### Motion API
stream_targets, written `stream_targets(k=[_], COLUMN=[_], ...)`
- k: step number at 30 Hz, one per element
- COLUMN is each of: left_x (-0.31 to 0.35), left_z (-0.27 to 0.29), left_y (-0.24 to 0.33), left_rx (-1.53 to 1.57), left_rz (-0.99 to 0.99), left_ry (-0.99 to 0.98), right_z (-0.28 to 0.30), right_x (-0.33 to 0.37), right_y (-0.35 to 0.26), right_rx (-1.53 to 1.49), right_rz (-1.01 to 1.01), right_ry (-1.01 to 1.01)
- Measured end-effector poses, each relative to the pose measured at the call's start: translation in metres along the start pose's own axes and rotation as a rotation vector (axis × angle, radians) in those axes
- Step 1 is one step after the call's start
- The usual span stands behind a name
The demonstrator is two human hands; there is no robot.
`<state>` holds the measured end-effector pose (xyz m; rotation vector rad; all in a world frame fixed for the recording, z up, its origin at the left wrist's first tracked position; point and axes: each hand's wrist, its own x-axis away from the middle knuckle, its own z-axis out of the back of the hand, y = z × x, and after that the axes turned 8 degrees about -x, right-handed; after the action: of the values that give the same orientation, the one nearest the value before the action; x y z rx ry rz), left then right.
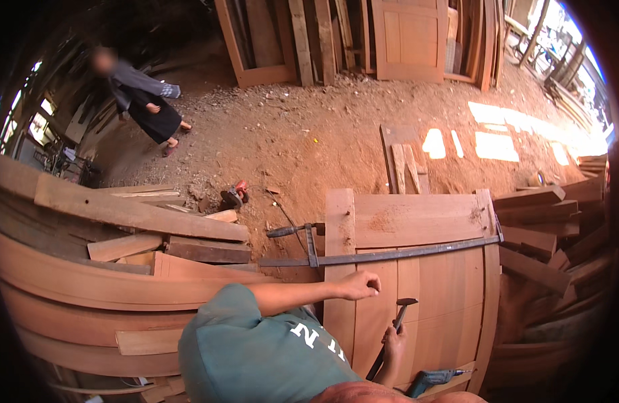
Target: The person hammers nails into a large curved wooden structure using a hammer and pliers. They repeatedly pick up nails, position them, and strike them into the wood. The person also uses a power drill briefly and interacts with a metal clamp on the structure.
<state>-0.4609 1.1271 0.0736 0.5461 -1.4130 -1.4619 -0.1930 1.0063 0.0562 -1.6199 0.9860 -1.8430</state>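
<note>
My right hand is wrapped round the handle of a hammer, its dark head upward over a wooden panel door. Over the door's left part is my left hand, its fingers curled; whatever they may hold is too small to make out. A long metal bar clamp spans the door just beyond my hands, its wooden handle sticking out at the left. Small pegs stand up from the door's far left corner. A teal power drill lies on the near right part of the door.
Stacked planks fill the left side; a pile of timber pieces lies at the right. A red angle grinder sits on the dirt floor. Door frames lean at the back. A person stands at the far left.
</note>
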Motion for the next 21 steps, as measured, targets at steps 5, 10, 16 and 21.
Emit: stream_targets(k=[5, 10, 16, 21], left_x=[-0.035, -0.065, -0.097, -0.122], left_z=[0.020, 0.020, 0.004, -0.006], left_y=[0.002, 0.004, -0.001, 0.001], left_rx=[-0.071, -0.251, -0.127, -0.087], left_rz=[0.061, -0.074, -0.109, -0.153], left_ry=[0.076, 0.280, 0.277, 0.297], right_z=[-0.001, 0.019, 0.057, 0.049], right_x=[-0.014, -0.008, -0.019, -0.014], right_y=[-0.007, -0.009, -0.063, -0.083], right_rx=[0.158, 0.678, 1.040, 0.958], right_rz=[-0.022, 0.242, 0.073, -0.037], right_ry=[0.015, 0.134, -0.025, 0.052])
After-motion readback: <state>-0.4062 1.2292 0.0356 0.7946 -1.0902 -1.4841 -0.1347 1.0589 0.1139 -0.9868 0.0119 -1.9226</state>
